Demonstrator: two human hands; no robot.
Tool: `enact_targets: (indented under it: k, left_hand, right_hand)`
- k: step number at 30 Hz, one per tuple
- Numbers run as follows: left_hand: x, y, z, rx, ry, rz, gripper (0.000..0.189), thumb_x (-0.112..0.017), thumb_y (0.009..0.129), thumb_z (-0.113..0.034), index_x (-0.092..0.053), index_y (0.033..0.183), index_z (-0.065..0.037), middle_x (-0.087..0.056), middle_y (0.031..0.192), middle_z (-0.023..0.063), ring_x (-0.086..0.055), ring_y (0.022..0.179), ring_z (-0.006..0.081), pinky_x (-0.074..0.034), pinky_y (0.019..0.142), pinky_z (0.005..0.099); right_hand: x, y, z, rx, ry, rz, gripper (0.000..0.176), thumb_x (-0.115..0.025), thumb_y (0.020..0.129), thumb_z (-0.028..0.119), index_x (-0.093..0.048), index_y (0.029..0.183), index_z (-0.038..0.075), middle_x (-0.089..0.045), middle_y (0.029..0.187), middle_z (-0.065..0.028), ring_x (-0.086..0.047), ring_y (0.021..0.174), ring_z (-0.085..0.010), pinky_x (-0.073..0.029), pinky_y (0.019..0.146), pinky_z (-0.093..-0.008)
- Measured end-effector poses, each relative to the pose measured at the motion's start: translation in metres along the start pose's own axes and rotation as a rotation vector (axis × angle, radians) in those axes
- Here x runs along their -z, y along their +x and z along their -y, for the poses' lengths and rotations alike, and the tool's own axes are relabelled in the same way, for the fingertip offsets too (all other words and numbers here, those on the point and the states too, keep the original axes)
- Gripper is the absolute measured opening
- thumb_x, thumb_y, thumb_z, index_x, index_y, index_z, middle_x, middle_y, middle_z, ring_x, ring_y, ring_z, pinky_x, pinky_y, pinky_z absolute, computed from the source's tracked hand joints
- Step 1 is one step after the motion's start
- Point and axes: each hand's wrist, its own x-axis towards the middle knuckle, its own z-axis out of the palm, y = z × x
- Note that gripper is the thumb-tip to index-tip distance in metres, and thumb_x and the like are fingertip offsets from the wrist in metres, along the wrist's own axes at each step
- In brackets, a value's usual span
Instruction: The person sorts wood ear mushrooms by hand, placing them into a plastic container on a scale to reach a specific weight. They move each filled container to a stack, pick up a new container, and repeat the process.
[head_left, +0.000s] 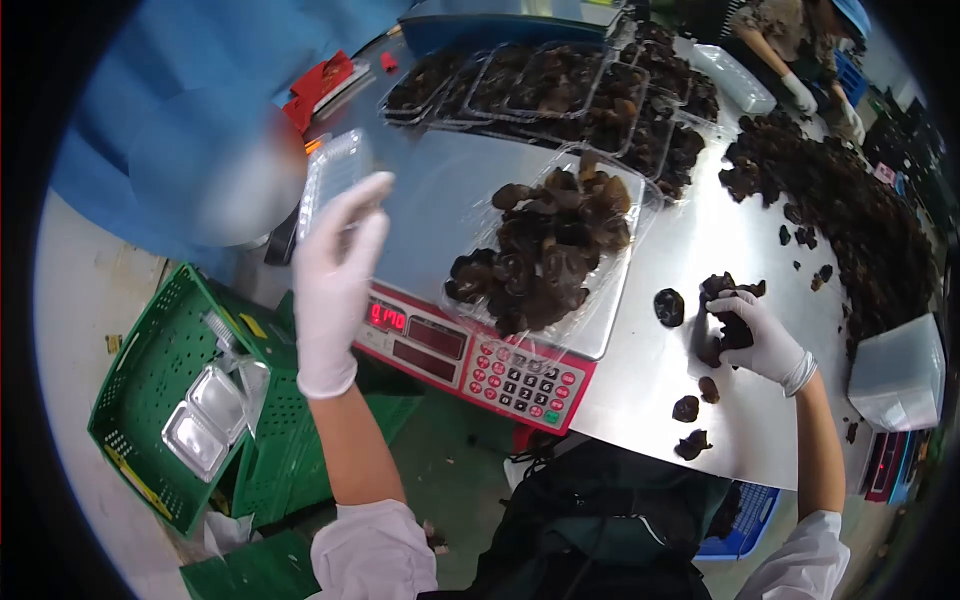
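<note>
My left hand [342, 270], in a white glove, is raised over the left end of the red scale [470, 362], fingers apart, with nothing in it. A clear plastic tray heaped with dark wood-ear pieces [545, 250] rests on the scale's plate; the red display shows 0.170. My right hand [760, 338], also gloved, is on the metal table with its fingers curled round dark pieces [732, 328]. Several loose pieces [686, 408] lie beside and below it. Behind my left hand stands an empty clear tray [340, 165].
Filled trays [540, 80] line the back. A large dark pile [840, 200] spreads at right, near another person's gloved hands [800, 93]. Stacked clear containers [900, 375] stand at the right edge. Green crates [150, 400] sit lower left.
</note>
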Motion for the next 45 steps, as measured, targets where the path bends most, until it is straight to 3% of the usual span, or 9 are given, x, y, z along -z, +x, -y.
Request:
enact_targets:
  k: [3, 8, 14, 19, 21, 29, 38, 42, 45]
  left_hand:
    - [-0.040, 0.019, -0.004, -0.148, 0.121, 0.205, 0.035, -0.061, 0.092, -0.010, -0.063, 0.126, -0.003, -0.064, 0.127, 0.0126, -0.060, 0.117, 0.0212, -0.042, 0.101, 0.0302]
    - [-0.072, 0.039, 0.010, -0.122, 0.095, 0.407, 0.038, -0.066, 0.088, -0.008, -0.065, 0.126, -0.006, -0.067, 0.120, 0.0105, -0.063, 0.108, 0.0191, -0.046, 0.096, 0.0313]
    - [-0.075, 0.031, -0.018, -0.128, 0.094, 0.426, 0.027, -0.067, 0.085, -0.003, -0.070, 0.112, -0.003, -0.071, 0.095, 0.0042, -0.062, 0.085, 0.0106, -0.049, 0.083, 0.0258]
    - [-0.088, 0.016, -0.048, -0.223, -0.073, 0.278, 0.023, -0.069, 0.083, 0.002, -0.073, 0.105, -0.003, -0.072, 0.099, 0.0054, -0.065, 0.093, 0.0141, -0.050, 0.086, 0.0273]
    - [-0.091, 0.016, -0.040, -0.336, 0.067, 0.417, 0.021, -0.070, 0.083, -0.003, -0.073, 0.104, -0.001, -0.072, 0.102, 0.0134, -0.067, 0.099, 0.0250, -0.051, 0.090, 0.0335]
    - [-0.075, 0.006, -0.043, -0.374, 0.172, 0.453, 0.021, -0.070, 0.085, -0.011, -0.074, 0.104, -0.003, -0.072, 0.105, 0.0147, -0.064, 0.106, 0.0305, -0.048, 0.095, 0.0388]
    - [-0.090, -0.001, -0.036, -0.417, 0.361, 0.448, 0.046, -0.067, 0.087, -0.019, -0.061, 0.131, -0.007, -0.055, 0.139, 0.0177, -0.044, 0.136, 0.0365, -0.033, 0.114, 0.0439]
    - [-0.097, -0.013, -0.041, -0.441, 0.512, 0.674, 0.062, -0.065, 0.089, -0.026, -0.046, 0.147, -0.013, -0.034, 0.154, 0.0245, -0.029, 0.142, 0.0473, -0.022, 0.118, 0.0523]
    - [-0.098, -0.015, -0.042, -0.481, 0.604, 0.694, 0.066, -0.065, 0.090, -0.029, -0.042, 0.151, -0.018, -0.028, 0.156, 0.0264, -0.024, 0.143, 0.0511, -0.019, 0.118, 0.0551]
  right_hand:
    - [0.011, 0.000, -0.001, -0.067, 0.094, -0.001, 0.052, -0.072, 0.076, 0.004, -0.058, 0.126, 0.005, -0.057, 0.117, -0.0129, -0.060, 0.105, -0.0239, -0.048, 0.097, -0.0330]
    - [0.006, -0.010, 0.007, -0.118, -0.115, 0.146, 0.063, -0.073, 0.077, 0.014, -0.053, 0.137, 0.009, -0.036, 0.146, -0.0327, -0.036, 0.139, -0.0453, -0.034, 0.115, -0.0437]
    - [0.018, 0.011, 0.077, -0.252, -0.197, 0.013, 0.053, -0.072, 0.083, 0.019, -0.054, 0.132, 0.007, -0.050, 0.130, -0.0243, -0.047, 0.128, -0.0405, -0.044, 0.103, -0.0443]
    - [-0.002, 0.073, 0.110, 0.418, -0.152, -0.254, 0.040, -0.061, 0.092, 0.018, -0.055, 0.131, 0.010, -0.057, 0.120, -0.0141, -0.052, 0.120, -0.0345, -0.043, 0.102, -0.0407]
    - [-0.009, 0.104, 0.103, 0.694, -0.599, -0.446, 0.033, -0.060, 0.093, 0.020, -0.060, 0.125, 0.011, -0.059, 0.117, -0.0124, -0.055, 0.113, -0.0320, -0.042, 0.102, -0.0425]
    - [0.004, 0.117, 0.067, 0.425, -0.298, -0.481, 0.017, -0.063, 0.089, 0.016, -0.068, 0.103, 0.010, -0.062, 0.101, -0.0090, -0.058, 0.099, -0.0298, -0.047, 0.089, -0.0403]
    - [-0.014, 0.139, 0.088, 0.523, -0.288, -0.571, 0.042, -0.077, 0.078, 0.029, -0.065, 0.114, 0.011, -0.061, 0.096, -0.0080, -0.059, 0.094, -0.0274, -0.048, 0.088, -0.0388]
    - [-0.015, 0.159, 0.093, 0.175, 0.034, -0.555, 0.034, -0.075, 0.081, 0.035, -0.069, 0.100, 0.007, -0.064, 0.087, -0.0101, -0.064, 0.084, -0.0292, -0.052, 0.077, -0.0414]
    - [-0.019, 0.167, 0.096, 0.461, -0.201, -0.577, 0.033, -0.061, 0.093, 0.038, -0.070, 0.098, 0.006, -0.066, 0.088, -0.0148, -0.065, 0.085, -0.0352, -0.051, 0.077, -0.0420]
